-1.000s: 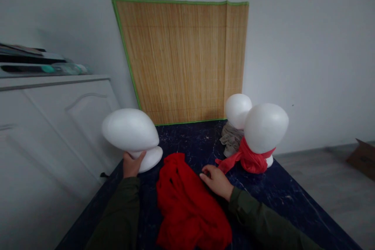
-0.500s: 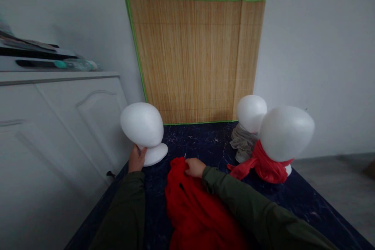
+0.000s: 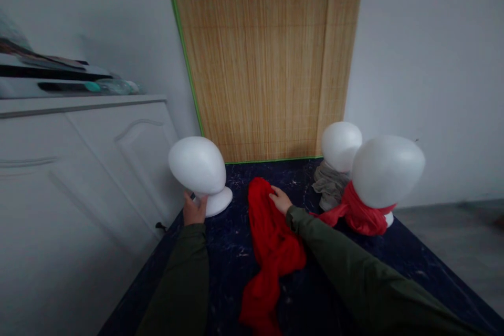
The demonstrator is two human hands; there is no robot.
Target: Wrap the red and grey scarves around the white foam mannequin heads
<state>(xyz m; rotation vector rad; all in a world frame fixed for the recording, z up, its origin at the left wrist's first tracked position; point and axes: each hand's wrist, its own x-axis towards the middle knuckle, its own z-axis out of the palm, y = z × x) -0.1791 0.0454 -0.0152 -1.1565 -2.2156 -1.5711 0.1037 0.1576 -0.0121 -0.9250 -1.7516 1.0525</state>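
Note:
On the left of the dark blue marbled tabletop stands a white foam mannequin head (image 3: 198, 165) with a round base. My left hand (image 3: 195, 211) is closed around its neck, thumb toward the front. A bright red scarf (image 3: 264, 223) hangs and trails down the middle of the view, its upper end pinched by my right hand (image 3: 281, 200). That hand's fingertips are partly hidden by the cloth. At the right, a second mannequin head (image 3: 388, 170) wears a red scarf (image 3: 364, 215) tied about its neck. Behind it, a third head (image 3: 342, 146) has a grey scarf (image 3: 329, 185) around its neck.
A bamboo mat (image 3: 263, 73) with green edging hangs on the wall behind the table (image 3: 232, 278). Along the left stands a white cabinet (image 3: 98, 168), with a clear plastic bottle (image 3: 116, 86) and papers on top. The table's right edge drops to a grey floor.
My right hand has moved forward and slightly right, drawing the red scarf up and stretching it longer. My left hand stays on the mannequin head's neck. The view has shifted slightly.

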